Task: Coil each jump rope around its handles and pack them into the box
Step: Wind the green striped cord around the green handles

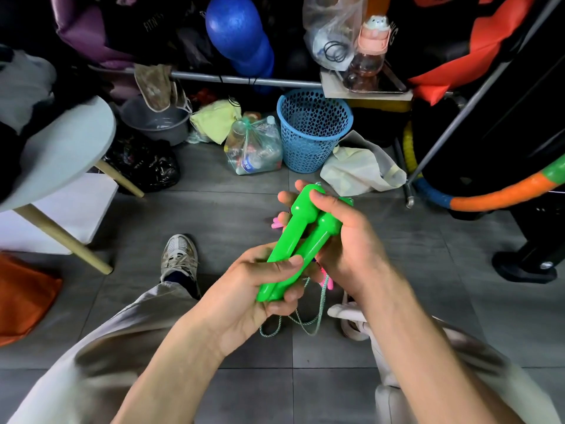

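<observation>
Both bare forearms reach forward from lower edge. Left hand (260, 289) below and nearer body, fingers curled round near ends of 2 green handles (301, 240). Right hand (342, 237) just beyond, thumb on top, fingers wrapped under far ends.

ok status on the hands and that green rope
Left hand and right hand grip both green handles side by side. Cord hangs loose, uncoiled. No box in view.
</observation>
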Available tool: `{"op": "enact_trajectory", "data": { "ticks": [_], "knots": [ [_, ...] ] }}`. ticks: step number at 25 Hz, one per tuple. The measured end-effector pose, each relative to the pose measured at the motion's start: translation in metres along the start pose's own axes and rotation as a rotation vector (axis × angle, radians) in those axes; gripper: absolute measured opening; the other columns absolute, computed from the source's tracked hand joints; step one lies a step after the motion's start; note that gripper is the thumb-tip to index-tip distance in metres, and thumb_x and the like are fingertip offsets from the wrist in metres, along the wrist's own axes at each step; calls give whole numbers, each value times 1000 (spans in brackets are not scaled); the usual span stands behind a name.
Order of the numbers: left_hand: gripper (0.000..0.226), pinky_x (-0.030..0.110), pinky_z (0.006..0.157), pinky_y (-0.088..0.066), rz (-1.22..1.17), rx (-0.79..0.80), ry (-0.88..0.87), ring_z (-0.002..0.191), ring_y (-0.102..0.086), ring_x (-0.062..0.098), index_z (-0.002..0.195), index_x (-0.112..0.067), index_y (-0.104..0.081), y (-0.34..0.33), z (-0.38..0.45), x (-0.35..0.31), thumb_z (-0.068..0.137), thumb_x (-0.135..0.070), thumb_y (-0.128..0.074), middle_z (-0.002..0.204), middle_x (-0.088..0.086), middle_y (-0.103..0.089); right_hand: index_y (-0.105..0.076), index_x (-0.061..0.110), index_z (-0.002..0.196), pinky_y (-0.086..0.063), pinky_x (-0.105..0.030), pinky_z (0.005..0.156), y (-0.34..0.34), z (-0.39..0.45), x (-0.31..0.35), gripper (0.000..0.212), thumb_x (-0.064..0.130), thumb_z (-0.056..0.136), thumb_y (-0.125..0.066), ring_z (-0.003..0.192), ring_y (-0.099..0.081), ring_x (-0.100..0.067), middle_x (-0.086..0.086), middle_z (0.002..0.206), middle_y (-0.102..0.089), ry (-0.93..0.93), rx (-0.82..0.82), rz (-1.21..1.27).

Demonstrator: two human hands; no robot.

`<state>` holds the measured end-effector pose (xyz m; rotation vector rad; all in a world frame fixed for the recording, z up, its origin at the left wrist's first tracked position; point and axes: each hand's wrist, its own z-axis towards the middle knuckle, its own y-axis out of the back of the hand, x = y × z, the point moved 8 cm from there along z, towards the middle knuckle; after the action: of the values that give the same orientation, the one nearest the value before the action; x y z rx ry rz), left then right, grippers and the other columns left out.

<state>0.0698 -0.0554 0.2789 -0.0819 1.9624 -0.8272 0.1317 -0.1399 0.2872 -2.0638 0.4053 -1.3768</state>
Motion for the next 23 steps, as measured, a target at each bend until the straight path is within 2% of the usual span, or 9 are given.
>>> {"op": "enact_trajectory", "data": {
  "ticks": [5,8,12,14,16,17,19,21,23],
  "knots": [
    [43,25,46,-36,208,-134,79,48,-43,20,113,6,-53,6,2,15,89,-27,-68,68,16,-55,-60,12,118,-58,-36,81,-11,-3,-4,38,12,80,-60,87,-71,-26,-8,110,-71,13,82,-116],
    [37,25,46,-30,144,-79,139,46,-34,17,94,-4,-53,0,0,18,85,-37,-67,61,11,-46,-62,12,116,-58,-38,82,-17,-6,-3,33,5,83,-60,88,-71,-27,-10,110,-71,20,155,-115],
    [30,19,44,-19,145,-72,84,46,-25,13,88,-8,-50,-2,1,10,89,-34,-64,60,7,-36,-65,13,114,-52,-46,93,-11,-6,2,32,25,84,-65,96,-70,-31,-13,111,-72,9,117,-185],
    [32,19,44,-16,204,-172,52,45,-24,12,89,-4,-49,8,2,6,93,-32,-64,59,5,-36,-71,7,102,-50,-52,94,3,-6,4,57,60,82,-61,93,-71,-31,-15,98,-75,-66,-65,-634],
    [31,18,44,-15,348,-302,23,44,-23,13,88,-2,-51,22,3,1,94,-31,-59,58,5,-36,-71,6,85,-56,-45,83,21,-10,16,83,83,77,-41,79,-72,-26,-14,80,-74,-39,-330,-1162],
    [32,18,44,-14,402,-342,19,44,-23,12,91,1,-53,27,3,-2,94,-31,-58,57,4,-36,-68,8,82,-55,-42,79,26,-12,28,80,81,81,-35,78,-70,-27,-12,80,-73,97,-460,-1278],
    [31,17,44,-14,412,-353,25,43,-23,11,94,-2,-61,33,1,-6,92,-34,-60,56,2,-36,-59,18,90,-53,-37,79,28,-14,41,35,48,86,-42,83,-66,-18,0,95,-69,333,-496,-1239],
    [25,16,42,-15,366,-312,33,42,-24,11,86,-15,-68,32,-2,-10,85,-39,-62,55,1,-37,-57,26,96,-49,-24,77,23,-6,33,19,19,80,-48,82,-61,1,13,95,-65,234,-331,-1187],
    [31,14,39,-18,300,-318,27,40,-25,10,91,-10,-66,32,-2,-12,83,-40,-62,54,0,-37,-60,19,89,-46,-25,67,18,-3,14,13,15,94,-48,71,-62,-2,8,81,-66,96,-217,-1175]
  ]
}}
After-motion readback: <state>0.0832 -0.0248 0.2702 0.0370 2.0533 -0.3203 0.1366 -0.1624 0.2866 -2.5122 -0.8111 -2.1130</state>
